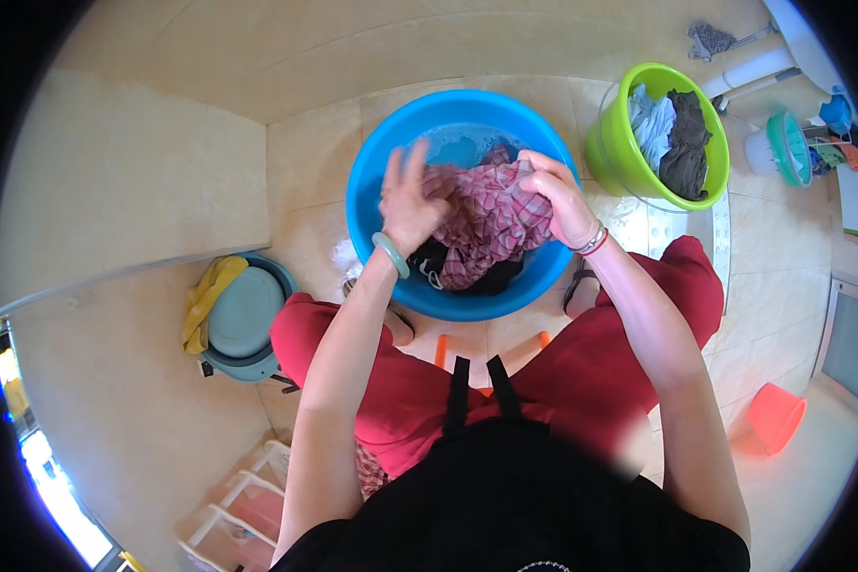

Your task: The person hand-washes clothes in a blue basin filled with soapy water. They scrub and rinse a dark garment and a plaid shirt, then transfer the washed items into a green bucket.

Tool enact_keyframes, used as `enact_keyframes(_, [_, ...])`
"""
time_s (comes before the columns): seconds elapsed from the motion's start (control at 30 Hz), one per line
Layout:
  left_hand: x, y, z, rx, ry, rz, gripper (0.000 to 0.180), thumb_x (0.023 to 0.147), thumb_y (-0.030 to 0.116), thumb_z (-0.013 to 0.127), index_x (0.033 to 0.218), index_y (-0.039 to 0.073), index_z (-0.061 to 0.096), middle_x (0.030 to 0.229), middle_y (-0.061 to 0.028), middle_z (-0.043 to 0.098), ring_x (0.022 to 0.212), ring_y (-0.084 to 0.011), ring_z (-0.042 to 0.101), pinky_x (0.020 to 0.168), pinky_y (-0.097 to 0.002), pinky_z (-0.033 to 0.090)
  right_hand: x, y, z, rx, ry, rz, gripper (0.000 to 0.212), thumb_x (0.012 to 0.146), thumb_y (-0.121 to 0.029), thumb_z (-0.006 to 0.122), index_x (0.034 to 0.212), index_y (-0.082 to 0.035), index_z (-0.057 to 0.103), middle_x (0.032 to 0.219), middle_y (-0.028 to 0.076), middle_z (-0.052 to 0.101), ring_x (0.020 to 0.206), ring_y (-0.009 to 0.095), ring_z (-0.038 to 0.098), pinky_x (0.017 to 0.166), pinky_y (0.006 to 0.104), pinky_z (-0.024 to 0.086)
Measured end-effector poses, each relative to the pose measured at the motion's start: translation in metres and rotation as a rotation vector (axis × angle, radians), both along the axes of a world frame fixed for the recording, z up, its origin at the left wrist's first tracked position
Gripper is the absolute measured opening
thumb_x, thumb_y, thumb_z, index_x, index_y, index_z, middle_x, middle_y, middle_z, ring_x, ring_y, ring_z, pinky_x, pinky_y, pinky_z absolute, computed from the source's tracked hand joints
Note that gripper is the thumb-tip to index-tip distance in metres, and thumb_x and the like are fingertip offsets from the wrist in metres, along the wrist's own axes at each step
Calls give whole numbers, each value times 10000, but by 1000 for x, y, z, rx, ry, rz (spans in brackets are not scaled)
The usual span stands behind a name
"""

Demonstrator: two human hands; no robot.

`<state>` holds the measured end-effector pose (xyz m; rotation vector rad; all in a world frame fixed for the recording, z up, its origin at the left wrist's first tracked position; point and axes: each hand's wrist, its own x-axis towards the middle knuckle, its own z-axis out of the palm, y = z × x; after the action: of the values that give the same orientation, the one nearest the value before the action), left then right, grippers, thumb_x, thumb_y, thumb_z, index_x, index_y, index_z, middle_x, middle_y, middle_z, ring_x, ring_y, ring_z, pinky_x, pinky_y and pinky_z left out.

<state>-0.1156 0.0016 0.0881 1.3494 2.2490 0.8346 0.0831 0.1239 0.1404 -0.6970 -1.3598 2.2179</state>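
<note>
A pink and purple plaid garment is bunched up over a round blue basin on the floor in front of me. My right hand grips its right side, with thumb and fingers closed on the fabric. At the left side of the cloth is my left hand, its fingers stretched upward, apart and slightly blurred by motion. Soapy water shows at the far side of the basin. Dark clothing lies beneath the plaid cloth, mostly hidden by it.
A green bucket with blue and dark clothes stands at the right. Left of me sits a grey-blue tub with a yellow cloth on it. A coral pail, a white rack and a teal container are farther out.
</note>
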Motion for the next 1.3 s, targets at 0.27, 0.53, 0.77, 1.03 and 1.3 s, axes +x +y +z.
enact_keyframes(0.27, [2, 8, 13, 78, -439, -317, 301, 830, 182, 695, 733, 111, 419, 1047, -94, 664, 1020, -210, 626, 1011, -402, 377, 10, 17, 0, 226, -181, 172, 233, 864, -224, 681, 879, -61, 516, 807, -24, 510, 758, 58, 478, 693, 229, 420])
enact_keyframes(0.53, [6, 5, 35, 14, -1057, 4, 171, 912, 215, 638, 1012, 76, 639, 898, -38, 636, 872, -95, 564, 792, -243, 456, 14, 23, -52, 1302, -684, 212, 372, 720, -253, 761, 944, -25, 571, 834, 119, 601, 820, 283, 608, 806, 371, 473])
enact_keyframes(0.77, [0, 20, -11, 262, -1277, 628, 354, 923, 384, 619, 788, 59, 662, 767, -19, 639, 680, -110, 576, 611, -268, 480, -24, -19, -18, 537, -324, 31, 350, 818, -45, 597, 1148, -66, 479, 930, 106, 653, 811, 155, 637, 712, 298, 517])
enact_keyframes(1.03, [71, 20, 16, 356, -1801, 713, 338, 977, 393, 471, 976, 78, 594, 931, -23, 618, 858, -140, 593, 737, -309, 485, -81, -38, -32, 982, -366, -172, 224, 894, -213, 599, 726, -66, 613, 637, 174, 595, 586, 332, 622, 523, 413, 495])
enact_keyframes(1.3, [17, -6, -81, 315, -1738, 272, 260, 982, 313, 458, 884, 112, 590, 854, -52, 624, 792, -189, 610, 698, -344, 497, -77, -80, -28, 1201, -289, -125, 275, 939, -234, 525, 759, -29, 565, 652, 169, 604, 564, 336, 621, 520, 439, 508])
